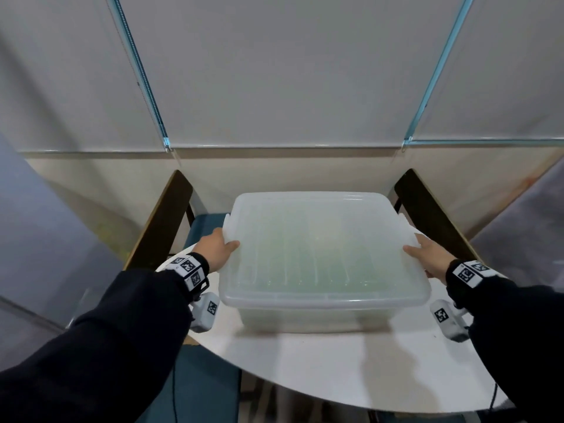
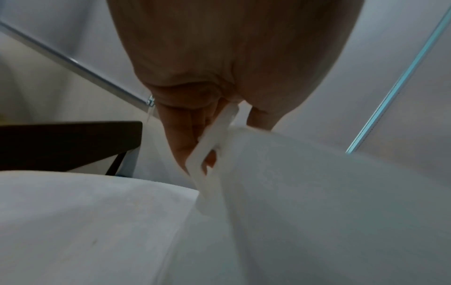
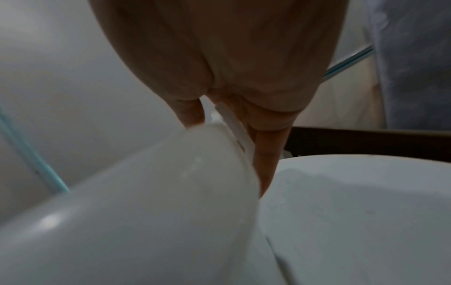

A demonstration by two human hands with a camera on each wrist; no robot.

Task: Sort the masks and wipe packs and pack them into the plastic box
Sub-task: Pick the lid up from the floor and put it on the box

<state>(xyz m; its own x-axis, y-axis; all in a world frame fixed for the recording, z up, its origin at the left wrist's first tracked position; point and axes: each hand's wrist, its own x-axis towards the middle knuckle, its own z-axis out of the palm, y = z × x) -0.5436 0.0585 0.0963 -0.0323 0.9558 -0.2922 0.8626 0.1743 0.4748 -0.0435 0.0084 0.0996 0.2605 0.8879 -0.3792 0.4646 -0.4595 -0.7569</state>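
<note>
Pale blinds with teal side rails are filling the background, and two dark wooden chair backs are standing behind a white round table.

I am watching a translucent plastic box sitting on the table near its far edge, with its lid on top. The lid looks tilted, its near edge overhanging the box wall; whether it is seated I cannot tell.

My left hand is gripping the left edge of the lid: thumb lying on top, fingers curled under the rim. In the left wrist view the fingers are wrapping behind a white latch tab at the lid's side, thumb on the other face.

My right hand is mirroring this on the right edge, thumb on top, fingers tucked beneath. In the right wrist view the fingers are pressing against the latch there, thumb on the inner side.

Through the cloudy lid I am seeing a greenish tint inside the box; the contents are too blurred to name. Both sleeves are dark, with marker bands at the wrists.
</note>
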